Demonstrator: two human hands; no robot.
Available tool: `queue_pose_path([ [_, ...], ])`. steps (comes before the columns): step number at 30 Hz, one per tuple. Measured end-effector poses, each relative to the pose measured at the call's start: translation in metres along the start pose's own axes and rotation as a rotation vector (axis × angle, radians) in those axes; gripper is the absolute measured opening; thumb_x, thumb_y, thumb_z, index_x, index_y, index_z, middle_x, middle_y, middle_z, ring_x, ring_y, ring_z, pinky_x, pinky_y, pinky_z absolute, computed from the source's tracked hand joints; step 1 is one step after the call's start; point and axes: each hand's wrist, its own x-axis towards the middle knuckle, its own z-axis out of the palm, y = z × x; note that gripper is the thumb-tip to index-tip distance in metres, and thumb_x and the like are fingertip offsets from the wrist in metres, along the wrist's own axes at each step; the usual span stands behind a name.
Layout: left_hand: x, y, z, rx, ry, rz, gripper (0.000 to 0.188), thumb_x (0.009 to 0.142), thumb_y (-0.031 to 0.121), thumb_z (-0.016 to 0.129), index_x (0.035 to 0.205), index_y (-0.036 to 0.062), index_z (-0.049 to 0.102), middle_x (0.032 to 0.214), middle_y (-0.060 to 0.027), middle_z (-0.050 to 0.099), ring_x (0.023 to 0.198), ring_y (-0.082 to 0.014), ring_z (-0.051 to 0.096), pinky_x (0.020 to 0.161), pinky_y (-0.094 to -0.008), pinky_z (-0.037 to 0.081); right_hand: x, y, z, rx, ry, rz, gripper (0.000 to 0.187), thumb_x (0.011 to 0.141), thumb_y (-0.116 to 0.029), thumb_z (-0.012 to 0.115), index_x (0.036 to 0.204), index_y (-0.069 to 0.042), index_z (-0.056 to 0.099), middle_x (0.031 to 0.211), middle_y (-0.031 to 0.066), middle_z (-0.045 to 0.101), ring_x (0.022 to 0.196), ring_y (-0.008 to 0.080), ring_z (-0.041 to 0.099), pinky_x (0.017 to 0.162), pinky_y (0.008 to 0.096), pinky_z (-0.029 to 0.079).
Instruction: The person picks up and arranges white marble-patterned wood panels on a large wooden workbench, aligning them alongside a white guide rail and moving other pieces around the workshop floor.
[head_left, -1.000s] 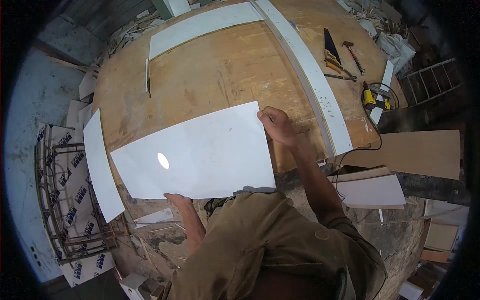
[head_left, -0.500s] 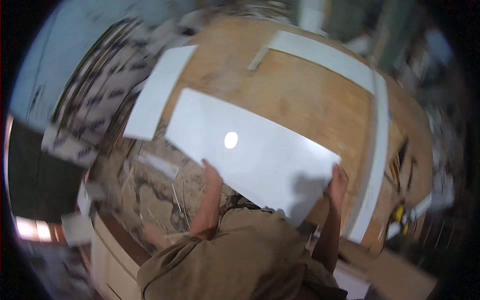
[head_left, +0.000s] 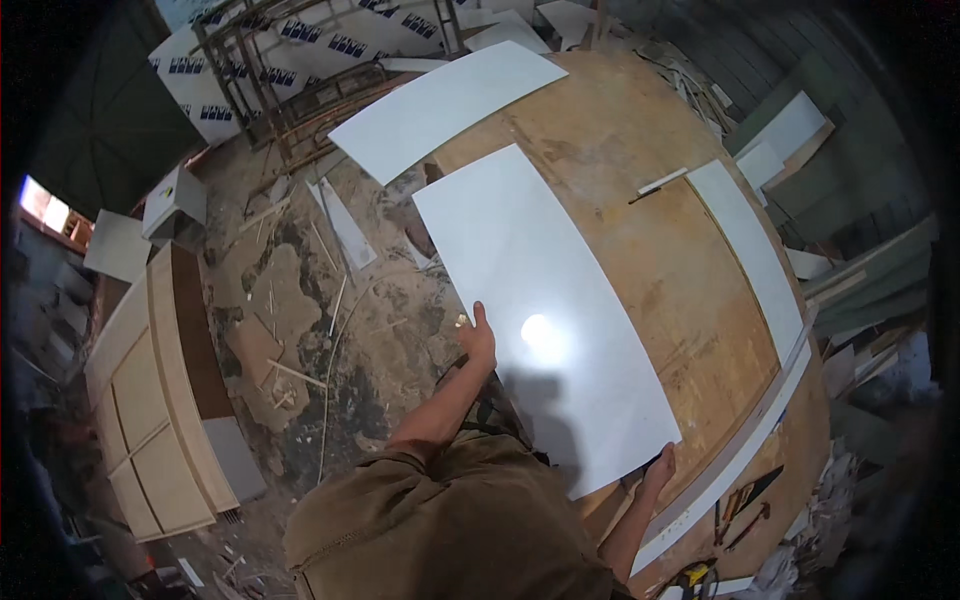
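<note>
A large white rectangular panel (head_left: 510,240) with a glossy face lies slantwise in front of me, over the near edge of the wooden worktable (head_left: 600,130). Along its left long edge, my left hand (head_left: 478,340) grips it, thumb on the top face and the other fingers mostly under it. My right hand (head_left: 658,468) is closed on the panel's near right corner; its fingertips are partly hidden beneath. A bright light spot and a dark shadow show on the white face. Whether the panel touches the tabletop along its whole length I cannot tell.
Another white panel (head_left: 450,105) lies at the table's far left. White strips (head_left: 745,220) form a corner on the right, near hand tools (head_left: 745,505). A wooden cabinet frame (head_left: 165,400) stands left on the littered floor (head_left: 290,290). Metal racks (head_left: 270,90) stand behind.
My view has swung to the left. The white panel now points more away from me, its far end turned clockwise in the picture. Both hands have kept hold of it.
</note>
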Motion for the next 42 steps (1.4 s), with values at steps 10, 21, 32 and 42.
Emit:
queue_pose_path([
  [10, -0.005, -0.016, 0.009, -0.202, 0.005, 0.165, 0.074, 0.094, 0.055, 0.056, 0.104, -0.0173, 0.064, 0.096, -0.0323, 0.068, 0.094, -0.0408, 0.066, 0.082, -0.0453, 0.048, 0.016, 0.033, -0.010, -0.048, -0.039, 0.225, 0.052, 0.104, -0.039, 0.046, 0.128, 0.006, 0.055, 0.119, 0.0134, 0.064, 0.104, 0.0249, 0.064, 0.089, 0.0375, 0.051],
  [21, -0.023, -0.014, 0.020, 0.119, -0.351, 0.158, 0.081, 0.095, 0.061, 0.052, 0.106, -0.0185, 0.063, 0.092, -0.0261, 0.068, 0.088, -0.0309, 0.064, 0.082, -0.0451, 0.049, 0.051, 0.074, -0.055, -0.672, 0.293, 0.036, 0.051, 0.099, -0.038, 0.048, 0.102, 0.009, 0.068, 0.094, 0.0206, 0.072, 0.088, 0.0307, 0.068, 0.078, 0.0427, 0.052],
  [32, -0.046, -0.043, 0.042, 0.499, -0.867, 0.028, 0.078, 0.100, 0.062, 0.040, 0.128, -0.0101, 0.052, 0.119, -0.0124, 0.063, 0.100, -0.0240, 0.060, 0.086, -0.0377, 0.052, -0.069, 0.070, -0.010, -0.972, 0.257, -0.109, 0.067, 0.087, -0.034, 0.064, 0.146, -0.012, 0.041, 0.153, 0.0184, 0.034, 0.145, 0.0364, 0.025, 0.116, 0.0536, 0.020],
  [42, 0.029, -0.078, 0.107, 0.347, -2.279, -0.970, 0.080, 0.098, 0.068, 0.032, 0.139, -0.0003, 0.043, 0.130, -0.0145, 0.055, 0.106, -0.0281, 0.056, 0.094, -0.0402, 0.049, -0.124, 0.083, -0.023, -0.940, 0.211, -0.537, 0.061, 0.087, -0.050, 0.065, 0.140, -0.024, 0.052, 0.156, 0.0071, 0.036, 0.146, 0.0263, 0.029, 0.116, 0.0504, 0.024],
])
